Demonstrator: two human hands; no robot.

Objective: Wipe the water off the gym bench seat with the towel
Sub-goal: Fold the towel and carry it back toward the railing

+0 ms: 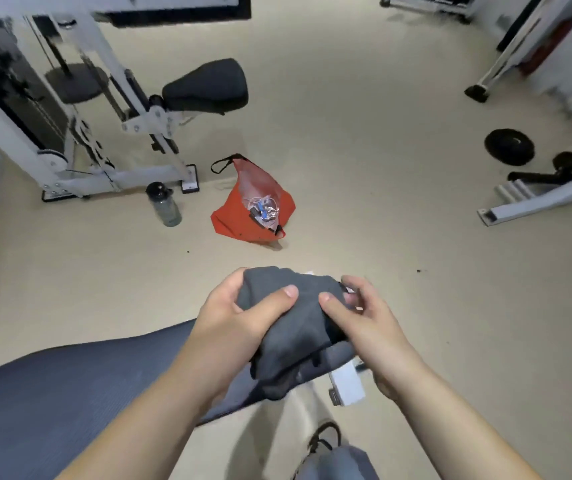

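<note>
Weight machine: a white steel-framed weight machine stands at the far left, with a black padded seat jutting out to its right.
Bench seat: the long blue-grey ribbed padded bench seat fills the lower left and runs up toward the middle, where its end passes under the towel.
Water bottle: a clear plastic water bottle with a black cap stands upright on the beige floor, just beside the machine's foot.
Orange bag: a slumped orange fabric bag with a black strap lies open on the floor to the bottle's right (small tangled items show inside, too small to tell).
Left hand: the left hand grasps the towel's left side, fingers wrapped over the far edge and thumb laid across the top.
Towel: the dark grey bunched cloth towel is held up between both hands over the end of the bench seat; its lower folds hang down toward the pad (whether they touch it I cannot tell).
Right hand: the right hand grips the towel's right side, thumb pressing on the cloth and fingers curled round its edge.
Bracket: a white metal bracket shows below the towel, at the seat's end.
Weight plate: a round black weight plate lies flat on the floor at the far right, near a low white frame.
</note>
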